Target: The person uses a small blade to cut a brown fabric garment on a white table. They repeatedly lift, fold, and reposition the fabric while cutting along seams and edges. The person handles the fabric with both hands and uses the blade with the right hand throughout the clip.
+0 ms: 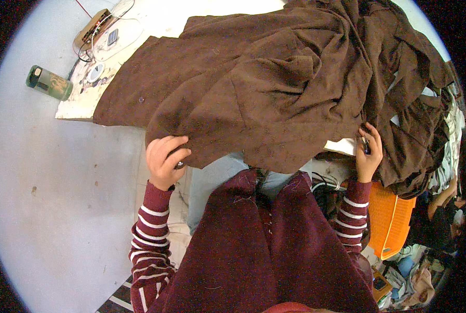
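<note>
Green bottle (pixel 49 83) was hanging out by the left corner of the white table (pixel 160 18), with a round white disc (pixel 95 72) and wired-up brown box (pixel 89 26) further back. Lower right, an orange plastic basket (pixel 389 219) sat near a messy fabric heap (pixel 420 284).

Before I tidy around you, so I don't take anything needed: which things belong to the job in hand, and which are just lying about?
Job in hand:
brown cloth, left hand and right hand at its edge
small dark item at the right hand, kind unclear

Seemingly lying about:
green bottle
orange basket
</note>
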`<state>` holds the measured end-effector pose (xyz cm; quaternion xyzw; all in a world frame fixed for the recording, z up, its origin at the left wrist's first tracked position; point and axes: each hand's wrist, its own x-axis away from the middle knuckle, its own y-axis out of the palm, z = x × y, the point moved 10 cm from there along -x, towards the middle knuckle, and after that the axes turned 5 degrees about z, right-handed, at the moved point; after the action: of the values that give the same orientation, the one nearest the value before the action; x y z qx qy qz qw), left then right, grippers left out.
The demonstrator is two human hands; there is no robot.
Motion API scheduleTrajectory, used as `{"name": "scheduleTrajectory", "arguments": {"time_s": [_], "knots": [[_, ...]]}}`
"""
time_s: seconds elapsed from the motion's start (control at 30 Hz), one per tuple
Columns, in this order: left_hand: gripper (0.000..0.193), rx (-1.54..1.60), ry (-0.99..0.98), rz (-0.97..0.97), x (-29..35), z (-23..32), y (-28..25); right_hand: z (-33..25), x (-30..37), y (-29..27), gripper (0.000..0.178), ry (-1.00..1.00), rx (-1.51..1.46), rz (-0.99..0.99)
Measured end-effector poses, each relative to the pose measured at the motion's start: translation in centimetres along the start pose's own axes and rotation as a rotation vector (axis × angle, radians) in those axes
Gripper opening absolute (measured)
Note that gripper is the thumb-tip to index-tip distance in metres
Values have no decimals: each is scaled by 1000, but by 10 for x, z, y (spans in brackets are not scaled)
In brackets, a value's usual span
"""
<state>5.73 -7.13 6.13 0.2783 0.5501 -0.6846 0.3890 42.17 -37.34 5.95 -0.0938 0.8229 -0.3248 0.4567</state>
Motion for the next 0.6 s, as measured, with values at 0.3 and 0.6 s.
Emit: {"name": "scheduleTrajectory", "arguments": {"time_s": [0.3, 0.6], "knots": [[22, 777, -1125, -224, -1, -94, 65, 52, -74, 49, 24, 215, -167, -183], [23, 912, -1285, -262, 5, -101, 75, 36, -98, 62, 38, 218, 11, -211]]}}
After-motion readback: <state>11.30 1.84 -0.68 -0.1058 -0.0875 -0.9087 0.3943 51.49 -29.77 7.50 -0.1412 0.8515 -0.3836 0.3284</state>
